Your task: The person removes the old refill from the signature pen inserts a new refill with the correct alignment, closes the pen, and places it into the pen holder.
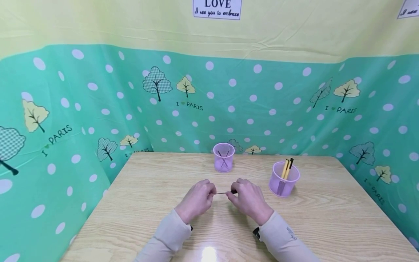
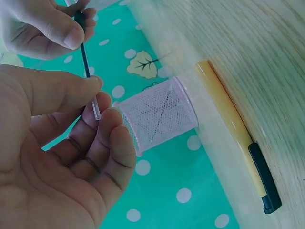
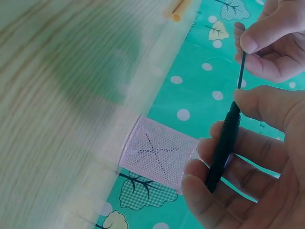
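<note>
My left hand (image 1: pixel 197 199) and right hand (image 1: pixel 250 199) face each other low over the middle of the table. Between left thumb and finger I pinch the far end of a thin dark pen refill (image 3: pixel 241 71); its clear tip (image 2: pixel 97 110) shows in the left wrist view. The right fingers grip a black ribbed pen grip (image 3: pixel 224 150), and the refill runs out of its end. A yellow pen barrel (image 2: pixel 228 119) with a black clip lies on the table near the left hand, hidden by that hand in the head view.
A purple mesh cup (image 1: pixel 224 164) holding thin dark sticks stands at the table's back. To the right, another purple mesh cup (image 1: pixel 282 186) contains yellow pens (image 1: pixel 286 170) with black tops. A patterned curtain (image 1: pixel 229 120) hangs behind the wooden table (image 1: pixel 157 182).
</note>
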`<state>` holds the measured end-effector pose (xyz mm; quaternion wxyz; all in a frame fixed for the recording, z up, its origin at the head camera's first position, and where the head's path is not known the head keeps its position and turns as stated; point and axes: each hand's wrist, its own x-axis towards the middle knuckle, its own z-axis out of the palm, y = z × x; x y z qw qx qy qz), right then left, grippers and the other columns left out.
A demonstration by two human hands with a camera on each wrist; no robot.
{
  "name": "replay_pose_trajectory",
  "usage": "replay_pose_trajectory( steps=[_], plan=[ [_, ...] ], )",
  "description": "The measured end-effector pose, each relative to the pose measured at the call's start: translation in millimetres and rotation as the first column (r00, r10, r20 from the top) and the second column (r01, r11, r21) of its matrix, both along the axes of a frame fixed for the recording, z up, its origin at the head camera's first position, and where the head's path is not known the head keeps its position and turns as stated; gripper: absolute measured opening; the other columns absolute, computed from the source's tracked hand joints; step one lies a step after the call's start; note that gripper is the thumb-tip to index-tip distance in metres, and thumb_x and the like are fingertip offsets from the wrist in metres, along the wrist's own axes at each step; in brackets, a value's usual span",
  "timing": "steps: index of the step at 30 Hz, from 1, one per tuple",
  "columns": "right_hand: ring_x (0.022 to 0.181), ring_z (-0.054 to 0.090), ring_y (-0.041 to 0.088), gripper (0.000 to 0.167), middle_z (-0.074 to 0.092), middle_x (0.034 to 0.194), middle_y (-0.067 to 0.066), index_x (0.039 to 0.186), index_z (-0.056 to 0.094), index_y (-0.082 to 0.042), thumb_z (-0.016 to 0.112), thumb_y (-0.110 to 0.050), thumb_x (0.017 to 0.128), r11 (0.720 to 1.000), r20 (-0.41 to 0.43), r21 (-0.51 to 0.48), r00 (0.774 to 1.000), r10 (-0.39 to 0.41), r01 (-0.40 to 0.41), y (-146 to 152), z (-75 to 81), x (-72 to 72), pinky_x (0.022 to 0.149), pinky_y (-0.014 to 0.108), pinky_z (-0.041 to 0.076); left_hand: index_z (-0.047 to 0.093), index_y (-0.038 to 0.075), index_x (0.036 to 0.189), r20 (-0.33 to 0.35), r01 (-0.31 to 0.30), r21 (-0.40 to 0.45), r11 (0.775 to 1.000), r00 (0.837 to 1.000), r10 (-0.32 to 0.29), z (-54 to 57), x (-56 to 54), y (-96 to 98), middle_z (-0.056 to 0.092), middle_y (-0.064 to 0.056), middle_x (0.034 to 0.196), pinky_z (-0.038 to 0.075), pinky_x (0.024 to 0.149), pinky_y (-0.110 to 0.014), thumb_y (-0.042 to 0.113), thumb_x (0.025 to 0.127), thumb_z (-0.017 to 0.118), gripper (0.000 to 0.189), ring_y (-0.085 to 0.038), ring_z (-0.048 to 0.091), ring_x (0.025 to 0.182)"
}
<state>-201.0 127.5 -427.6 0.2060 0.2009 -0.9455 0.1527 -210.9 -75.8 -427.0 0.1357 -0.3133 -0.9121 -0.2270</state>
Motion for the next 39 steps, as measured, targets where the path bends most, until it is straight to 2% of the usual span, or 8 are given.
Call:
replay_pose_trajectory(
  steps=[11, 21, 30, 35, 39],
  plan=[
    [0.063, 0.054, 0.011, 0.017, 0.055, 0.071, -0.009, 0.077, 0.070, -0.019, 0.076, -0.035, 0.078, 1.000, 0.000, -0.015, 1.000, -0.001, 0.001, 1, 0.3, -0.4, 0.047, 0.027, 0.041, 0.069, 0.008, 0.082, 0.013, -0.007, -0.005, 1.000, 1.000, 0.007, -0.2, -0.9, -0.6, 0.055, 0.005, 0.077, 0.049, 0.068, -0.027, -0.003, 0.080, 0.064, 0.012, -0.011, 0.055, 0.074],
    [0.063, 0.053, 0.011, 0.018, 0.056, 0.071, -0.008, 0.077, 0.070, -0.018, 0.076, -0.035, 0.078, 1.000, 0.000, -0.024, 1.000, 0.006, -0.006, 2, 0.1, -1.2, 0.047, 0.027, 0.042, 0.068, 0.008, 0.082, 0.019, -0.029, -0.018, 0.999, 0.999, 0.029, 1.9, 0.0, -1.0, 0.056, 0.003, 0.077, 0.050, 0.067, -0.027, -0.004, 0.078, 0.064, 0.013, -0.012, 0.055, 0.073],
    [0.061, 0.051, 0.009, 0.017, 0.055, 0.071, -0.008, 0.077, 0.070, -0.018, 0.077, -0.034, 0.077, 1.000, 0.008, 0.000, 1.000, 0.002, -0.002, 0, -0.5, -1.1, 0.046, 0.026, 0.041, 0.070, 0.009, 0.098, 0.005, -0.040, -0.041, 0.998, 0.999, 0.040, 2.0, 4.1, 5.6, 0.060, 0.001, 0.089, 0.050, 0.073, -0.027, 0.015, 0.081, 0.074, 0.018, -0.013, 0.055, 0.082],
    [0.061, 0.050, 0.009, 0.017, 0.056, 0.071, -0.008, 0.078, 0.071, -0.018, 0.076, -0.034, 0.078, 1.000, 0.012, 0.007, 1.000, 0.013, -0.013, -2, -2.1, 0.5, 0.046, 0.026, 0.041, 0.071, 0.008, 0.096, -0.031, -0.017, -0.037, 0.999, 0.999, 0.016, 0.5, 6.0, 10.3, 0.062, 0.000, 0.090, 0.051, 0.075, -0.027, 0.009, 0.081, 0.073, 0.015, -0.015, 0.058, 0.085],
    [0.061, 0.050, 0.009, 0.017, 0.055, 0.071, -0.008, 0.079, 0.071, -0.017, 0.075, -0.033, 0.078, 1.000, 0.008, 0.011, 1.000, 0.020, -0.020, -3, -3.7, 1.1, 0.047, 0.026, 0.041, 0.072, 0.008, 0.094, -0.033, -0.001, -0.031, 1.000, 0.999, 0.000, -1.3, 7.1, 12.1, 0.063, 0.001, 0.090, 0.051, 0.075, -0.027, 0.006, 0.082, 0.071, 0.012, -0.015, 0.059, 0.084]
  ],
)
